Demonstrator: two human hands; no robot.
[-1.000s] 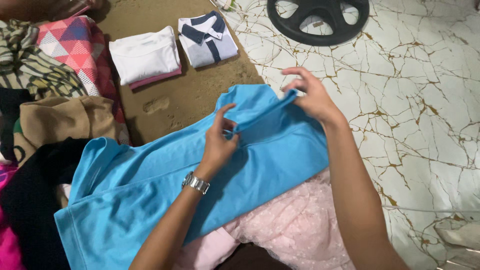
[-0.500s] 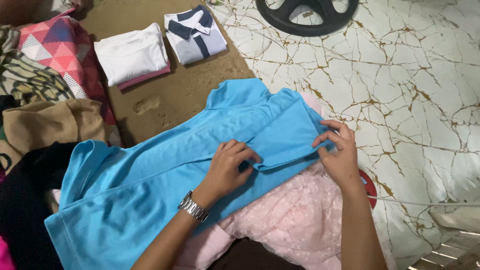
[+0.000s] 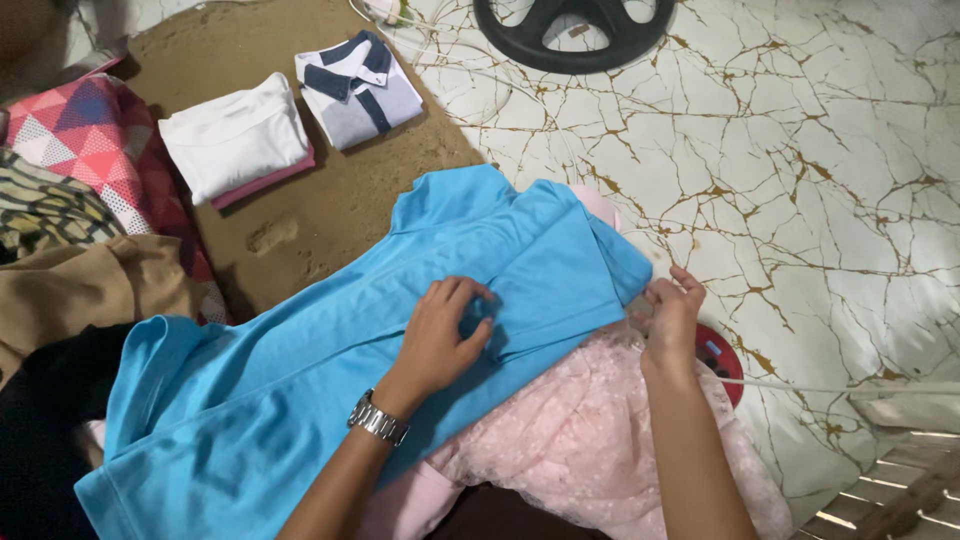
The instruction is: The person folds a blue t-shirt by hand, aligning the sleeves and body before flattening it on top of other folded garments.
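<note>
Folded white top (image 3: 235, 140) + collared grey shirt (image 3: 358, 88) at 11 o'clock on brown mat (image 3: 330, 200), stacked aside. Blue shirt (image 3: 330, 350) spread centre over pink lace garment (image 3: 590, 440). Left hand (image 3: 440, 335) flat, fingers curled together, pinning fold so cloth stays put. Right hand (image 3: 672, 310) at 3 o'clock by shirt edge, fingers loosely apart; grip unclear.

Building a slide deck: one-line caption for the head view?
Left hand presses a blue shirt flat; right hand at its edge, above pink lace fabric.
</note>
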